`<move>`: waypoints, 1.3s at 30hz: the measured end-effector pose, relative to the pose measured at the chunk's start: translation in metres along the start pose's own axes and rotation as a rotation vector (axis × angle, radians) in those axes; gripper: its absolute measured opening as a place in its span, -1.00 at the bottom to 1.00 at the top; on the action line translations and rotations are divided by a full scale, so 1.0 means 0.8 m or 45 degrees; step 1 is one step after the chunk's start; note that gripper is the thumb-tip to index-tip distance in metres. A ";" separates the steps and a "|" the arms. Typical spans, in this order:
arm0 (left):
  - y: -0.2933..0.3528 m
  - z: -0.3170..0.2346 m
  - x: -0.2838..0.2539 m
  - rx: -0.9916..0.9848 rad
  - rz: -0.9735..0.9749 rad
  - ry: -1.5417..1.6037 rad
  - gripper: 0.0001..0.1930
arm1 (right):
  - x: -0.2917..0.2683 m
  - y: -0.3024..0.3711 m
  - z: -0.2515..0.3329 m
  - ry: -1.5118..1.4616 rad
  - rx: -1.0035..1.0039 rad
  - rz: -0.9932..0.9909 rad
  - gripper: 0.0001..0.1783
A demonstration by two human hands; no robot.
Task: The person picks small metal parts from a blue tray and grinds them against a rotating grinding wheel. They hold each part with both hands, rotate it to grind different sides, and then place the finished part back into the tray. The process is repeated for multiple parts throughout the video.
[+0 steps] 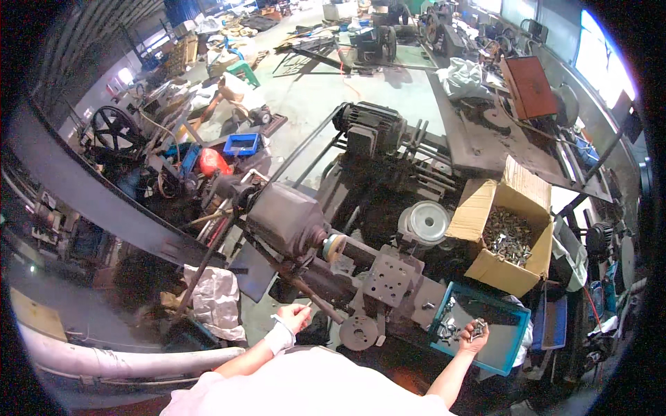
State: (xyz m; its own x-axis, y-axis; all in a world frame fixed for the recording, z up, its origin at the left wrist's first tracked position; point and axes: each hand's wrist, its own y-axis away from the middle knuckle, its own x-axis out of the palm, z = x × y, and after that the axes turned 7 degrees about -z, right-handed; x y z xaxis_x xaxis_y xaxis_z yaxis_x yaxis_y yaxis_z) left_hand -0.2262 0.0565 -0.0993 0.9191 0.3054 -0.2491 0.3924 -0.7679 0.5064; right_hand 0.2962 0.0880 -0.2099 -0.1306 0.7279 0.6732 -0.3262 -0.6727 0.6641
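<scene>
My left hand (294,318), with a white wrap at the wrist, is closed in a pinch left of the lathe's round handwheel (358,333). A small pale piece shows at its fingertips, too small to name. Over the turquoise tray (522,340) my right hand (474,337) is palm up, with fingers curled round several small shiny metal parts (477,331). More such metal parts (448,326) lie loose in the tray's left side. Between my hands stands the lathe, with a drilled square plate (394,277) and a wheel-like piece (334,247) at its headstock (286,218).
An open cardboard box (505,267) full of small metal parts stands behind the tray. A dark motor (371,128) and a pale round pulley (428,222) sit beyond the lathe. To my left are a white sack (215,301) and a thick pale pipe (132,362).
</scene>
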 end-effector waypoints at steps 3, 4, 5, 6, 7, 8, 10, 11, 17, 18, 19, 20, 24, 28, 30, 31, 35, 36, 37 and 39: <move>-0.002 -0.025 0.006 0.025 0.123 0.050 -0.84 | -0.011 0.008 0.013 0.140 0.019 0.318 -0.71; 0.002 -0.036 0.007 0.026 0.180 0.086 -0.83 | 0.012 0.032 0.004 0.144 -0.006 0.274 -0.73; 0.005 -0.049 0.008 0.027 0.237 0.122 -0.83 | 0.036 0.056 -0.007 0.220 -0.036 0.252 -0.73; 0.006 -0.063 0.014 0.011 0.391 0.164 -0.81 | 0.062 0.085 -0.018 0.294 -0.079 0.231 -0.73; 0.007 -0.076 0.020 -0.002 0.543 0.228 -0.77 | 0.089 0.112 -0.033 0.368 -0.118 0.208 -0.73; 0.012 -0.091 0.036 -0.092 0.594 0.303 -0.78 | 0.115 0.141 -0.054 0.478 -0.176 0.185 -0.76; 0.013 -0.108 0.069 -0.203 0.882 0.386 -0.72 | 0.164 0.194 -0.103 0.641 -0.209 0.346 -0.84; 0.015 -0.107 0.085 -0.337 0.982 0.506 -0.64 | 0.180 0.209 -0.134 0.720 -0.271 0.441 -0.83; 0.010 -0.118 0.115 -0.944 1.274 0.993 -0.43 | 0.239 0.291 -0.296 1.813 -1.737 0.961 -0.80; 0.010 -0.115 0.112 -0.947 1.239 1.094 -0.43 | 0.240 0.299 -0.303 1.894 -1.781 1.008 -0.77; 0.001 -0.119 0.098 -0.899 1.362 1.100 -0.48 | 0.244 0.308 -0.310 1.977 -1.819 1.060 -0.74; -0.004 -0.118 0.093 -0.877 1.365 1.108 -0.52 | 0.249 0.320 -0.316 2.125 -1.864 1.089 -0.71; -0.023 -0.094 0.071 -0.991 1.278 1.186 -0.64 | 0.243 0.331 -0.340 2.350 -1.757 1.207 -0.65; -0.038 -0.076 0.057 -0.963 1.200 1.267 -0.74 | 0.247 0.332 -0.357 2.395 -1.626 1.282 -0.66; -0.049 -0.073 0.045 -0.953 1.154 1.251 -0.78 | 0.254 0.336 -0.363 2.359 -1.571 1.303 -0.66; -0.053 -0.075 0.038 -0.908 1.182 1.170 -0.81 | 0.256 0.336 -0.363 2.343 -1.538 1.297 -0.66; -0.065 -0.058 0.014 -0.792 0.994 0.989 -0.77 | 0.256 0.325 -0.357 2.180 -1.097 1.085 -0.75; -0.066 -0.058 0.012 -0.778 1.039 0.941 -0.78 | 0.253 0.316 -0.356 2.100 -1.026 1.023 -0.80; -0.068 -0.060 0.010 -0.767 1.081 0.898 -0.79 | 0.263 0.318 -0.350 2.100 -0.716 0.939 -0.86; -0.053 -0.087 0.001 -0.779 1.028 0.828 -0.81 | 0.256 0.291 -0.343 2.291 -0.566 1.013 -0.85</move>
State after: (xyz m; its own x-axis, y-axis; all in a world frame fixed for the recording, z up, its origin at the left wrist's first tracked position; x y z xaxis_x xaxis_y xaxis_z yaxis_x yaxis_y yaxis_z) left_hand -0.2397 0.1285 -0.0638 0.6849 0.2220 0.6940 -0.5141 -0.5277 0.6762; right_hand -0.0634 0.1172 -0.0067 -0.8469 -0.1901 -0.4967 0.1378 -0.9805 0.1402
